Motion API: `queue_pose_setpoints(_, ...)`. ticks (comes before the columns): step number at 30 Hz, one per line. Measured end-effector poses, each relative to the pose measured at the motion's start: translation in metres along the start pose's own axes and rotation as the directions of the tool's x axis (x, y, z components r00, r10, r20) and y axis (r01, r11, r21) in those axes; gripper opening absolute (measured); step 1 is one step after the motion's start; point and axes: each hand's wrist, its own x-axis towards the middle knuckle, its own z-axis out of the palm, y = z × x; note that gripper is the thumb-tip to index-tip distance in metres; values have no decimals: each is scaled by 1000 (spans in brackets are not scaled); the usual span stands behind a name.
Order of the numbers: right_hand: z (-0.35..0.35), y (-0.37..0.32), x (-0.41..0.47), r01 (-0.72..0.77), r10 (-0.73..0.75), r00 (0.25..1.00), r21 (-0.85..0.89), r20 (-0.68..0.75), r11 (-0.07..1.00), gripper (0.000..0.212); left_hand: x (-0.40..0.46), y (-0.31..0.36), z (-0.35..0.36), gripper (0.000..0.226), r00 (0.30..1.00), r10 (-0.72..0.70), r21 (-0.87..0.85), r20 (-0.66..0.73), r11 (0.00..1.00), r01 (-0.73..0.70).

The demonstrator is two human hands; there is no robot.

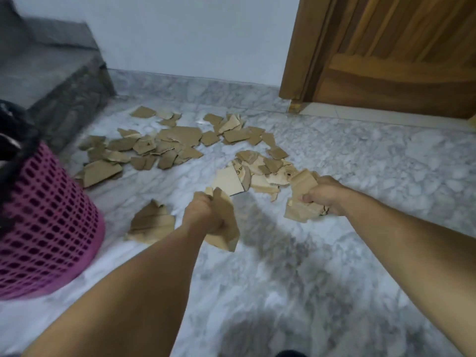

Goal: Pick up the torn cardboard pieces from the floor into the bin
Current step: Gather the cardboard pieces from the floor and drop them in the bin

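Two fistfuls were what I had: my left hand [203, 215] was clenched round a folded brown cardboard shard [225, 222], and my right hand [323, 195] gripped a crumpled wad of paler scraps [301, 199]. Both fists hung above the marble floor [360, 155], to the right of the pink mesh bin [46, 228], the left one nearer to it.

I judged the stuff light and fairly stiff, creasing where squeezed, with ragged torn edges; flat bits lying flush on polished stone would be best lifted at a raised corner or scooped together in a bunch.

One jagged piece [152, 224] lay just beyond the bin's base, between the bin and my left fist. Further out from the bin spread the main scatter of torn cardboard pieces [164, 145], matte brown and irregular, some overlapping; a lighter printed cluster [260, 173] lay just past my right fist. The bin was lattice plastic with a black liner [13, 132] bunched at its rim. Behind it rose a grey stone step [51, 81]; far across stood a wooden door [401, 52].
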Motion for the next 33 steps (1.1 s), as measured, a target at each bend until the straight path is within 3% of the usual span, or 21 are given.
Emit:
queue_pose_setpoints(2, 3, -16, 1, 27, -26, 999, -56, 24, 998, 72, 5, -14, -19, 60, 1000, -12, 16, -7, 1000, 12)
queue_pose_setpoints(5, 14, -66, -44, 82, -74, 993, -91, 89, 992, 21, 19, -39, -37, 69, 998, -57, -54, -13, 997, 56)
queue_pose_setpoints(8, 29, -87, -31, 157, -149, 981, -64, 122, 985, 12, 40, -62, -41, 69, 989, -138, -126, -58, 983, 130)
queue_pose_setpoints(10, 44, -96, -7, 160, -148, 978, -75, 147, 984, 20, 59, -77, -39, 65, 961, -246, -182, -123, 958, 222)
queue_pose_setpoints(14, 80, -111, 33, 105, -94, 961, -30, 261, 994, 45, 93, -105, -40, 87, 901, -408, -151, -146, 910, 387)
queue_pose_setpoints(16, 99, -117, 51, 111, -85, 946, -69, 313, 991, 50, 105, -114, -42, 97, 895, -434, -147, -104, 897, 418)
queue_pose_setpoints(20, 135, -128, 79, 85, -68, 928, -30, 366, 996, 53, 123, -133, -35, 88, 896, -431, -57, -108, 902, 428)
queue_pose_setpoints(23, 160, -139, 103, 98, -74, 951, -68, 299, 993, 54, 133, -137, -24, 87, 870, -485, -67, -91, 874, 481)
queue_pose_setpoints(26, 182, -137, 123, 44, -19, 985, -144, 170, 989, 85, 131, -132, -16, 99, 854, -509, 113, -103, 848, 519)
queue_pose_setpoints(29, 190, -145, 113, -38, 42, 996, -65, 72, 997, 99, 131, -132, -15, 108, 818, -559, 18, -137, 824, 566)
queue_pose_setpoints(33, 191, -150, 122, -108, 86, 984, 144, 154, 984, 102, 127, -135, -17, 109, 823, -543, -207, -169, 836, 509)
